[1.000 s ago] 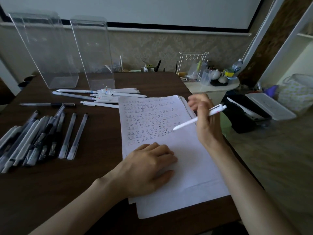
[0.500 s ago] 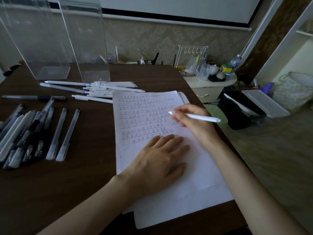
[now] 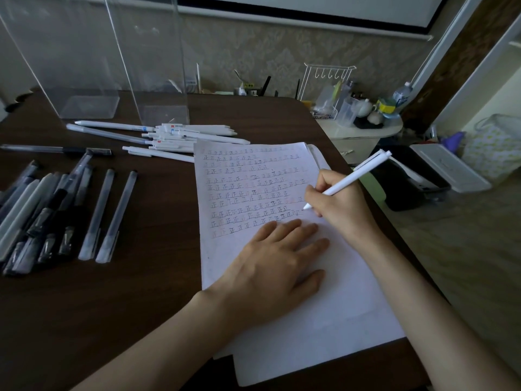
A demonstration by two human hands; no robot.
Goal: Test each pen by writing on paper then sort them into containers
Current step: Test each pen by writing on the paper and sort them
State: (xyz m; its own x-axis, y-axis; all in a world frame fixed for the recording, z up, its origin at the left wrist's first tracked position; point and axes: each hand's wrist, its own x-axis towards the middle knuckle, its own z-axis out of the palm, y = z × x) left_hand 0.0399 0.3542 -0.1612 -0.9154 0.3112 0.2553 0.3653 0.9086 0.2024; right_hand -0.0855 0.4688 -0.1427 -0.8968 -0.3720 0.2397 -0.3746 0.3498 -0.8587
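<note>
Dark brown wood makes up the table (image 3: 93,311), and a patterned wall stands behind it. On the table lies a sheet of paper (image 3: 332,303) with rows of small marks in black and red. The left hand (image 3: 270,266) lies flat and open on the paper, fingers spread, and it holds the sheet down. The right hand (image 3: 338,204) is closed around a white pen (image 3: 346,182), with the tip touching the paper at the end of a row of marks. The pen tilts up and away to the right. It looks light, thin and stiff, and its smooth body could slip, so the best place to pinch it is low down near the tip, where the fingers sit now. A pile of white pens (image 3: 183,135) waits just past the top of the paper. A bunch of dark and clear pens (image 3: 50,215) lies on the left side of the table. Two tall clear containers (image 3: 158,60) stand at the back, and they look empty. The paper is thin and would slide if the flat hand let go.
</note>
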